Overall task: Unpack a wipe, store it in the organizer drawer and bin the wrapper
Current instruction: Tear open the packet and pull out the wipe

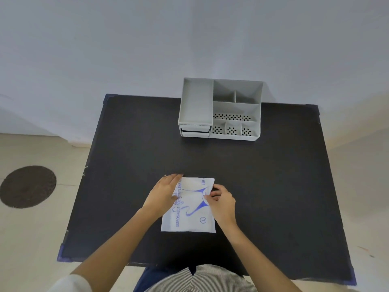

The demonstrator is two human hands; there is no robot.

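A flat white packet (190,216) with blue print lies on the black table (126,154) near its front middle. My left hand (163,193) rests palm down on the packet's left side, fingers spread and pressing it flat. Fingers of my right hand (221,200) pinch the packet's right edge near its upper corner, which is lifted slightly. A grey desk organizer (220,109) stands at the back of the table. Its two small drawers (195,131) sit shut at its lower left front. No wipe shows outside the packet.
The organizer has an open tray on the left and several perforated compartments on the right. A dark round mat (28,186) lies on the pale floor to the left. A wall rises right behind the table.
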